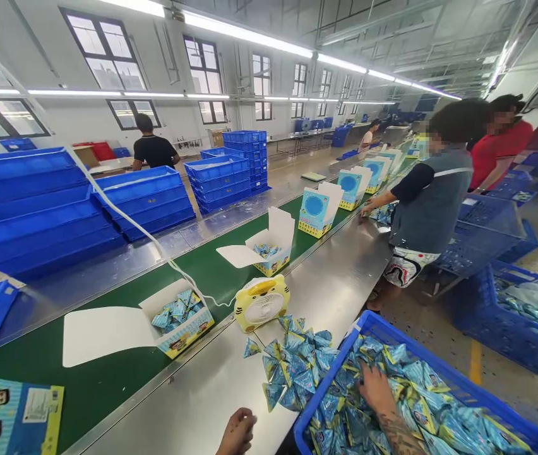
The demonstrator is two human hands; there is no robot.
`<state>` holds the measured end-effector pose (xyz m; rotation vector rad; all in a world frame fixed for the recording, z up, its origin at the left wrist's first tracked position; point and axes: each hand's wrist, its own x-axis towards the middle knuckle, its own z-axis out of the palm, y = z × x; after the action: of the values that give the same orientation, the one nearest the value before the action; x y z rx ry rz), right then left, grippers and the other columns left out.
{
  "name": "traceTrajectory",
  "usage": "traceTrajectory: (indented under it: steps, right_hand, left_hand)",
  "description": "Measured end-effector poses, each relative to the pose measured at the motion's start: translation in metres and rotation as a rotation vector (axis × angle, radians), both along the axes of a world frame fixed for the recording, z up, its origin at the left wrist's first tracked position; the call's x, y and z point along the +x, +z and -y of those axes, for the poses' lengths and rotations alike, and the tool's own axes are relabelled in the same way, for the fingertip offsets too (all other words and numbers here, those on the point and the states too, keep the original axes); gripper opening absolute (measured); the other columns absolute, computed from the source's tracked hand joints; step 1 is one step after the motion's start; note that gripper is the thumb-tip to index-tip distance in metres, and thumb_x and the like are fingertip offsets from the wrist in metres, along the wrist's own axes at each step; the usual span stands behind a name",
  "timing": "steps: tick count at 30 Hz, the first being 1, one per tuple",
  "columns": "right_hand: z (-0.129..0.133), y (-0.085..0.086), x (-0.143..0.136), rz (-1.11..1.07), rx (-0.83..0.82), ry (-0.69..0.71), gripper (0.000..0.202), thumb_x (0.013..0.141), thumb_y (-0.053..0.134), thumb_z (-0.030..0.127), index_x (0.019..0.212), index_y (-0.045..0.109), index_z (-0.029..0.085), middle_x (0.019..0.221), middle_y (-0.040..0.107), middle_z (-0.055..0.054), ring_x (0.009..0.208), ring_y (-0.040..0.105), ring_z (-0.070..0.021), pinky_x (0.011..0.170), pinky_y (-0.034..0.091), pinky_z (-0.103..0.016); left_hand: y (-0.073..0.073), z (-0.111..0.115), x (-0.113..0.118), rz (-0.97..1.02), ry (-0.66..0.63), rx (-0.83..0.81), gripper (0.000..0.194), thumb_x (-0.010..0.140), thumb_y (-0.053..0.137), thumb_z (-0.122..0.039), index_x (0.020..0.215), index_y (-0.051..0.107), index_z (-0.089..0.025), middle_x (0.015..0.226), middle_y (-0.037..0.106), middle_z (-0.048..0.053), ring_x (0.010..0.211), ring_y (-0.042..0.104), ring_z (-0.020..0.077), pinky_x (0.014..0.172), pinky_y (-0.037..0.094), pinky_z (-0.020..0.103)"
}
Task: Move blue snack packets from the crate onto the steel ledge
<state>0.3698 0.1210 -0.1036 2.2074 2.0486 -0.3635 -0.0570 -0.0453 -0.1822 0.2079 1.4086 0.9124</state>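
Our left hand (237, 431) is resting fisted on steel; our right hand (377, 389), fingers buried unseen, is digging into light, crinkly blue foil triangular packets (420, 404), likely slippery, best pinched by corners.

No print is coming through clearly enough to read anywhere here. The cartons (181, 322) riding the green conveyor belt (108, 379) are showing only cartoon artwork, and the lettering on the blue sachets (297, 366) is staying too small and blurred.

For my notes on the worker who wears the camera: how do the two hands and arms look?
Both are bare: no gloves and no sleeve in view. The right forearm carries a dark tattoo that runs up toward the right hand. The left hand shows no ring or marking.
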Motion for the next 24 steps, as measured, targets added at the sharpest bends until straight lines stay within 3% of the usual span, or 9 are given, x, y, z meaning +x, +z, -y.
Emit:
traceTrajectory:
  steps: [4,8,11,13,16,20,24]
  right_hand:
    - [-0.017,-0.015,0.004,-0.009,-0.058,0.029,0.070,0.085,0.037,0.000,0.151,0.056,0.011,0.134,0.076,-0.027,0.120,0.077,-0.0343,0.109,0.054,-0.048]
    - [-0.013,-0.020,0.004,-0.032,-0.096,0.001,0.071,0.086,0.027,-0.001,0.152,0.053,0.005,0.123,0.080,-0.029,0.108,0.082,-0.0321,0.096,0.060,-0.045]
    - [-0.001,-0.022,0.004,-0.060,-0.109,0.013,0.074,0.085,0.027,0.001,0.155,0.051,0.007,0.128,0.077,-0.032,0.108,0.082,-0.0359,0.095,0.060,-0.047]
    - [0.008,-0.022,0.010,-0.095,-0.125,0.039,0.077,0.083,0.029,0.001,0.156,0.051,0.009,0.135,0.076,-0.030,0.117,0.080,-0.0339,0.101,0.058,-0.044]
    - [0.016,-0.018,0.023,-0.157,-0.167,0.052,0.075,0.079,0.036,0.002,0.152,0.053,0.006,0.144,0.074,-0.028,0.136,0.072,-0.0284,0.115,0.052,-0.036]
    - [0.022,-0.016,0.029,-0.240,-0.200,-0.010,0.059,0.084,0.047,0.026,0.139,0.063,0.012,0.139,0.078,-0.023,0.129,0.075,-0.0317,0.112,0.055,-0.040]
    - [0.038,-0.023,0.016,-0.325,-0.164,-0.051,0.067,0.080,0.055,0.057,0.132,0.067,0.016,0.138,0.078,-0.022,0.131,0.073,-0.0351,0.116,0.054,-0.043]
  left_hand:
    - [-0.004,0.004,0.005,0.018,-0.011,0.060,0.054,0.047,0.093,-0.051,0.073,0.053,-0.025,0.052,0.035,-0.013,0.043,0.025,0.0017,0.053,0.003,0.025]
    - [0.001,0.012,-0.005,0.020,-0.021,0.131,0.051,0.048,0.094,-0.052,0.067,0.059,-0.021,0.055,0.045,-0.008,0.049,0.036,0.0040,0.054,0.017,0.024]
    - [0.010,0.021,-0.015,0.005,-0.010,0.133,0.049,0.052,0.095,-0.052,0.065,0.059,-0.021,0.058,0.049,-0.006,0.056,0.043,0.0071,0.058,0.029,0.025]
    - [0.016,0.028,-0.018,0.004,-0.006,0.128,0.047,0.054,0.096,-0.050,0.066,0.060,-0.021,0.060,0.051,-0.005,0.058,0.046,0.0082,0.060,0.032,0.026]
    - [0.022,0.035,-0.016,0.050,0.001,0.144,0.047,0.057,0.095,-0.048,0.067,0.059,-0.020,0.061,0.050,-0.006,0.054,0.042,0.0051,0.058,0.029,0.025]
    - [0.032,0.031,-0.004,0.092,0.019,0.126,0.050,0.057,0.093,-0.049,0.072,0.055,-0.020,0.064,0.049,-0.008,0.049,0.041,0.0021,0.053,0.011,0.023]
    - [0.048,0.014,0.010,0.039,-0.018,0.124,0.046,0.060,0.090,-0.047,0.078,0.058,-0.019,0.068,0.057,-0.005,0.053,0.051,0.0040,0.053,0.017,0.020]
